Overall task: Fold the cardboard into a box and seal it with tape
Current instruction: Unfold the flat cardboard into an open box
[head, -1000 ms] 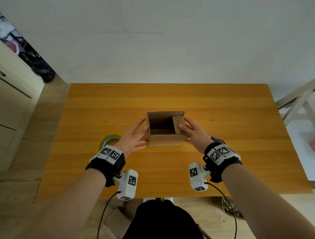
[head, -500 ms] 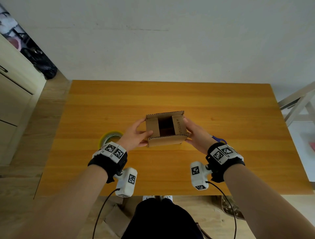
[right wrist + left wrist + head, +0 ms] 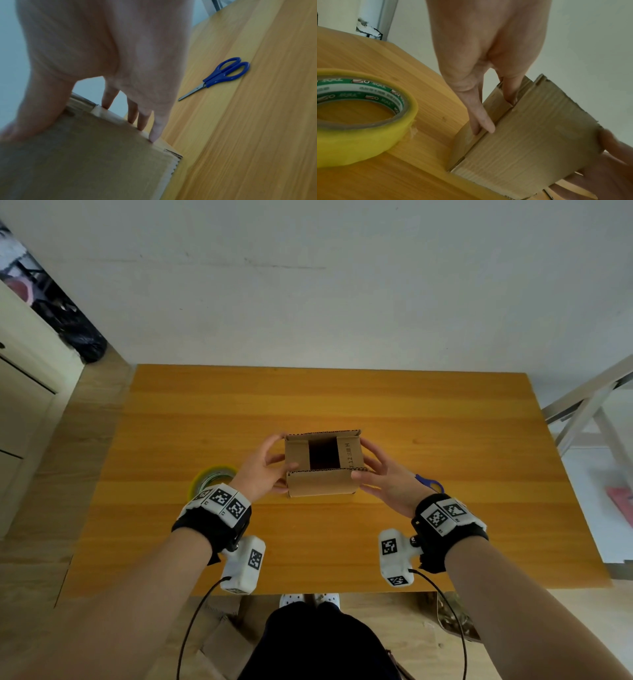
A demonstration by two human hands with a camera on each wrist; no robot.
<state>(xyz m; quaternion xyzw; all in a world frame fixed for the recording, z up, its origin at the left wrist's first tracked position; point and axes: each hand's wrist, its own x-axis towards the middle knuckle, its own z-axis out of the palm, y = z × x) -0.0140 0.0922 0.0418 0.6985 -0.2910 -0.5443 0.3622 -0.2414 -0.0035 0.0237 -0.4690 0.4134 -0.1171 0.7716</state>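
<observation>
A small brown cardboard box [image 3: 322, 482] stands in the middle of the wooden table [image 3: 342, 398]. Its left and right top flaps lie folded inward, leaving a dark gap between them; the near and far flaps are not folded in. My left hand [image 3: 263, 470] presses straight fingers [image 3: 481, 119] against the box's left wall [image 3: 530, 135], thumb by the left flap. My right hand [image 3: 387, 481] lays straight fingers [image 3: 154, 129] along the right wall [image 3: 85, 155], its thumb at the near right corner. A yellow tape roll [image 3: 212, 477] lies flat left of the box [image 3: 359, 121].
Blue-handled scissors [image 3: 430, 482] lie shut on the table just right of my right hand [image 3: 221, 73]. A cabinet [image 3: 24, 405] stands to the left of the table and a pale frame [image 3: 589, 409] to its right. A white wall runs behind.
The left flap has been folded in over the opening and the right flap pushed down flat. Both hands have slid to the box's side walls.
</observation>
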